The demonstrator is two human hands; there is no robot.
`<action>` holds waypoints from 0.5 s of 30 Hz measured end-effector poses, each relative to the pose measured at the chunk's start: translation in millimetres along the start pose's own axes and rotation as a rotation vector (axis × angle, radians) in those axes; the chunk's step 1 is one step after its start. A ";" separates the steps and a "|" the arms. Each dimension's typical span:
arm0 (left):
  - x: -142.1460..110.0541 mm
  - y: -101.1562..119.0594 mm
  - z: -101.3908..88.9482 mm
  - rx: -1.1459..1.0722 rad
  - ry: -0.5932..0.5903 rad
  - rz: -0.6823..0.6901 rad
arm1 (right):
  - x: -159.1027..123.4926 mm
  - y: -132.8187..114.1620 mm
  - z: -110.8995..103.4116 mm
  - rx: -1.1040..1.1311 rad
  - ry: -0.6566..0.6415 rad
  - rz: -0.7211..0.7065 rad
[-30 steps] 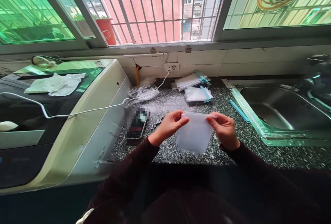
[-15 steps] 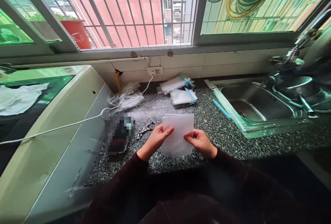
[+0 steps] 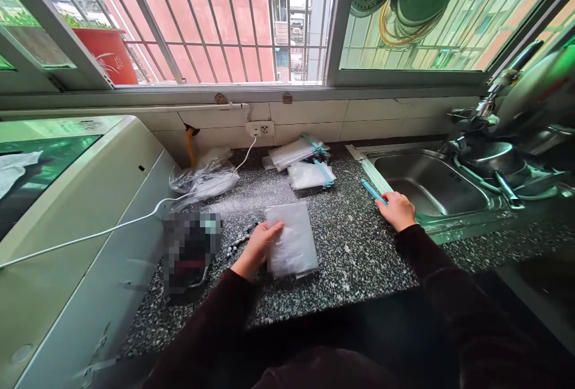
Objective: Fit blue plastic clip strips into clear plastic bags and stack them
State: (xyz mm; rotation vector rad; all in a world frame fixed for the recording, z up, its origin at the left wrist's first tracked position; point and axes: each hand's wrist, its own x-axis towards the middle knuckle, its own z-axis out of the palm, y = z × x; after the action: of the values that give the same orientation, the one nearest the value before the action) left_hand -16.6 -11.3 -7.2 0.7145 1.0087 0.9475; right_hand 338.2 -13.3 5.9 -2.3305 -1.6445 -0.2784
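A small stack of translucent plastic bags (image 3: 293,242) is pinched in my left hand (image 3: 260,248), thumb on top, held over the speckled counter. Off to the right, my right hand (image 3: 398,210) has its fingers closed at the near end of a thin blue plastic strip (image 3: 372,191), which lies beside the sink; part of the strip is covered by the fingers. Further back are two packs of clear bags, a front pack (image 3: 308,175) and a rear pack (image 3: 291,154), both with similar blue strips at their right ends.
A metal sink (image 3: 435,185) with a pot (image 3: 492,158) beside it is on the right. Crumpled clear plastic (image 3: 211,179) and a white cable (image 3: 135,219) lie back left. A blurred-out dark object (image 3: 191,257) and a beaded string (image 3: 238,244) sit left of my left hand.
My right hand has let go of the bags and moved right to the blue strip by the sink. My left hand keeps the bags, now tilted a little. The view has shifted slightly right.
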 end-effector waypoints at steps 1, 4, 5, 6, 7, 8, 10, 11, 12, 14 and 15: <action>-1.1 -0.1 0.3 0.004 -0.003 -0.003 | 0.0 1.6 1.2 -0.047 -0.013 0.021; -5.2 -0.1 0.9 0.025 -0.018 -0.017 | -2.5 1.1 4.6 -0.111 -0.042 0.047; -6.6 0.0 1.1 0.027 -0.027 -0.017 | -3.3 1.0 5.8 -0.118 -0.042 0.051; -7.8 0.1 1.4 0.029 -0.036 -0.016 | -3.8 1.5 7.2 -0.122 -0.039 0.055; -8.9 0.2 1.7 0.028 -0.044 -0.010 | -3.9 2.8 8.8 -0.123 -0.034 0.056; -9.6 0.1 2.1 0.028 -0.051 -0.003 | -3.5 4.9 10.7 -0.123 -0.024 0.059; -9.8 -0.1 2.7 0.037 -0.051 0.002 | -1.4 10.6 15.3 -0.124 0.000 0.069; -9.4 -0.2 2.8 0.033 -0.046 0.006 | 0.3 13.6 17.6 -0.122 0.017 0.069; -8.9 -0.2 2.8 0.025 -0.044 0.008 | 2.1 16.1 19.7 -0.116 0.020 0.071; -8.0 -0.2 2.5 0.008 -0.036 0.010 | 5.4 19.3 22.0 -0.091 0.028 0.055; -7.8 0.0 2.2 -0.001 -0.032 0.013 | 6.5 19.7 22.0 -0.078 0.023 0.057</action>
State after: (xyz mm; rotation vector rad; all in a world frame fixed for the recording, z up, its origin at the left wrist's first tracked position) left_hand -16.3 -18.6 -3.5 0.7345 0.9764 0.9449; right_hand 358.9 -6.5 -15.1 -2.4177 -1.5804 -0.3627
